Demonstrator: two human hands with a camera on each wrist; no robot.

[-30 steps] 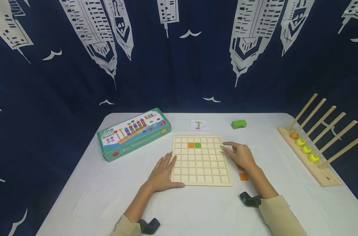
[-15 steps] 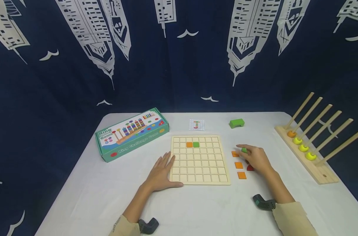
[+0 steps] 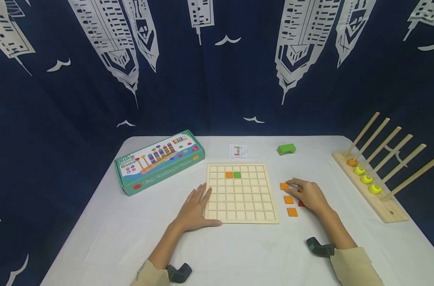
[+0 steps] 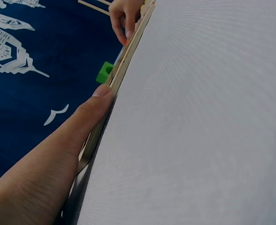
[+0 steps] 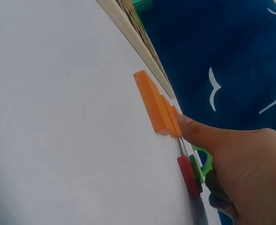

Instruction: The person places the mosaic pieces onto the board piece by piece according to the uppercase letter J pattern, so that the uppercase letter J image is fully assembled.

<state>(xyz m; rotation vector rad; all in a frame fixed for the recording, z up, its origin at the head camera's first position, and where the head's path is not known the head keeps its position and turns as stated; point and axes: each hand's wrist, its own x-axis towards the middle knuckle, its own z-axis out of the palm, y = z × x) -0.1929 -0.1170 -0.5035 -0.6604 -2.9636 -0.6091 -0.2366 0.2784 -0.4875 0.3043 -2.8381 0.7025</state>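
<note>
Grid board [image 3: 239, 197] = landmark, flat on the white surface [image 3: 113, 246]. L hand [image 3: 193, 213] at its left edge: fingers spread & straight, thumb along the near left corner; nothing gripped, just touching/steadying contact. R hand [image 3: 310, 194] is to the right of the board, w/ thumb & index at the far orange tile [image 3: 283, 186]; R wrist view shows thumb touching orange, but can't tell if it's actually pinched. That tile lies flat just right of the board, farthest of three in a row along that side; then middle orange tile [image 3: 288, 200] & near orange tile [image 3: 292, 212], all apart from board.

Red piece [image 3: 301, 203] & small green piece [image 5: 196, 168] also right of board, beyond the orange row, both partly hidden by R hand in head view.

On the board, 2nd row from far edge: orange square [image 3: 229, 174] in 3rd col., green square [image 3: 237, 174] beside it in 4th.

Pattern card [image 3: 238, 151] w/ a "J" just beyond board's far edge; green arch block [image 3: 286, 149] beyond its far right corner. Ring game box [image 3: 159, 163] off far left of board; peg rack [image 3: 392, 214] well right, w/ 1 orange & 3 yellow pcs on it.
</note>
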